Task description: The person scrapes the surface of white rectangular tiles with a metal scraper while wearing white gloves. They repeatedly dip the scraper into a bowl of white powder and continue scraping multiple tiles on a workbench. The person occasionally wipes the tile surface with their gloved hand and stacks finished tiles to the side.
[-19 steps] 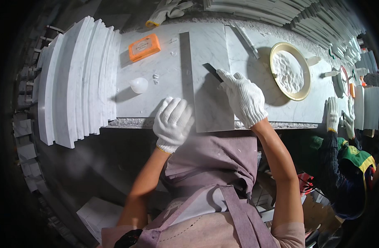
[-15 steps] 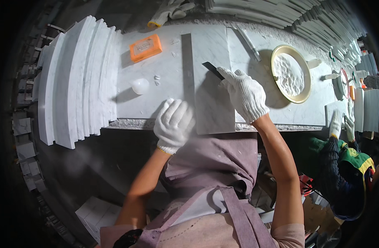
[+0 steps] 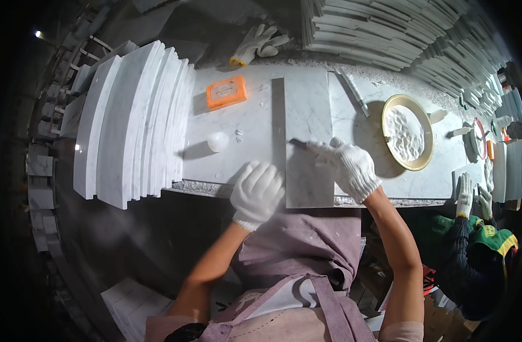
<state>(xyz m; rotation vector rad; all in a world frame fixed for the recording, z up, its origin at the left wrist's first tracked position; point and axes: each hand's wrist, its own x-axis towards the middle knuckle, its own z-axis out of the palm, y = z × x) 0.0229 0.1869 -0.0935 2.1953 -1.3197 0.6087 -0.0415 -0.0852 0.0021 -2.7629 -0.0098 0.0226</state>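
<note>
Just below centre, the gloved left hand (image 3: 258, 194) is at the left edge of a pale marble slab (image 3: 309, 102), fingers curled, their grip impossible to tell; the gloved right hand (image 3: 353, 168) closes its fingers round a blurred dark blade (image 3: 298, 143) over that slab, flat on the counter (image 3: 207, 126) mid-frame. This looks like scraping, where the next stroke calls for a steady slab. Farther, right of centre, sits a bowl (image 3: 429, 139) of white powder (image 3: 405, 134).

A pale table (image 3: 252, 122) reaches past the left hand (image 3: 258, 192) and right hand (image 3: 353, 170) — dark floor (image 3: 135, 245) lies left of them, and a tiny light (image 3: 38, 34) shines farther left.
</note>
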